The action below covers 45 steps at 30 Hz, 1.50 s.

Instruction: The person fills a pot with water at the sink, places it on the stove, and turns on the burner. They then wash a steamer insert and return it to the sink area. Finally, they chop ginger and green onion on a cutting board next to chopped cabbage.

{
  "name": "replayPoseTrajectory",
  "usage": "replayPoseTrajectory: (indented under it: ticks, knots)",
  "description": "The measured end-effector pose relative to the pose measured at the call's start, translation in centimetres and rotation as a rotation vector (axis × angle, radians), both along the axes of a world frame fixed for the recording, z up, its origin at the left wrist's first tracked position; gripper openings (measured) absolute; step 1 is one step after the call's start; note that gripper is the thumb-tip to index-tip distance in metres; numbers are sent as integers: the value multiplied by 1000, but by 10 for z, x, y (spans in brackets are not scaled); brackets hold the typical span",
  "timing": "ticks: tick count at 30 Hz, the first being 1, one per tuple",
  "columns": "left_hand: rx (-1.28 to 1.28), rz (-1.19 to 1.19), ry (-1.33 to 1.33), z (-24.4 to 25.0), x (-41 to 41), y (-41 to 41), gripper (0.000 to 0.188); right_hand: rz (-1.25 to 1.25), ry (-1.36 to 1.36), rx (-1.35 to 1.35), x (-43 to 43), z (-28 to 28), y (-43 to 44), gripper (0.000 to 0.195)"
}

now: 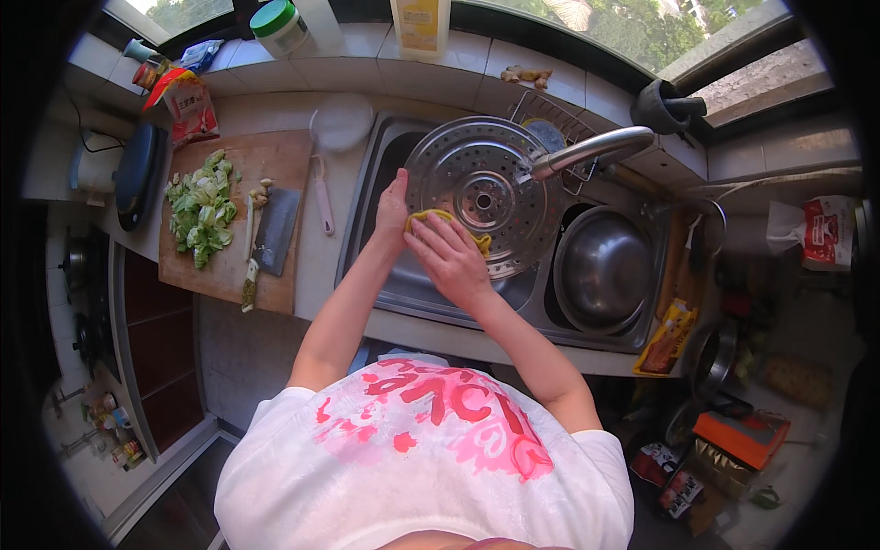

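A round perforated metal steamer tray (484, 161) is held over the left sink basin (405, 285), tilted under the faucet (591, 148), with water running onto it. My left hand (393, 210) grips its left edge, the thumb side up; the fingers behind the tray are hidden. My right hand (450, 261) presses a yellow cloth (440, 216) against the tray's lower left part. A metal bowl (605, 268) sits in the right basin.
On the left, a wooden cutting board (278, 155) bears chopped leafy greens (203, 210), a cleaver (276, 230) and garlic. A pink-handled peeler (322, 199) and a clear round lid (342, 122) lie beside it. Behind the sink stands a wire rack (550, 110); ginger (526, 75) rests on the ledge.
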<state>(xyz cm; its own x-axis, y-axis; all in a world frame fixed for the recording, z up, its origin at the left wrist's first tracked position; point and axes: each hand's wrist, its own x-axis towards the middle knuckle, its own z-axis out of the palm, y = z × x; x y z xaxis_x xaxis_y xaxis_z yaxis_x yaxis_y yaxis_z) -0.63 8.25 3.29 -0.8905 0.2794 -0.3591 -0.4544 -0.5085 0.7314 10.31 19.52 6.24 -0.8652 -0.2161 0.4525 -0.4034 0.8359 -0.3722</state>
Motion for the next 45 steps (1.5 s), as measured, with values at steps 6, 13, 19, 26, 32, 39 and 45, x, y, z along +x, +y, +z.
replayPoseTrajectory:
  ticks: [6, 13, 19, 26, 32, 39, 45]
  knots:
    - [22, -106, 13, 0, -4, -21, 41, -327, 54, 41, -5, 10, 69, 36]
    - [9, -69, -60, -11, 12, 18, 39, -24, 29, -25, -38, 14, 31, 38]
    - [187, 16, -90, -14, 8, -8, 47, 168, -24, 159, 24, 4, 74, 37]
    - [19, 63, -166, -32, 20, -27, 51, -191, 232, 225, -44, 21, 167, 38]
    - [194, -22, -290, -44, 46, -23, 59, -359, 157, 27, -63, 27, 175, 40]
    - [100, -89, -217, -54, 58, -5, 38, -466, -467, -801, -9, 20, 160, 57]
    - [-131, -236, 33, -32, 49, -23, 30, -337, -570, -1039, 14, -5, 173, 42]
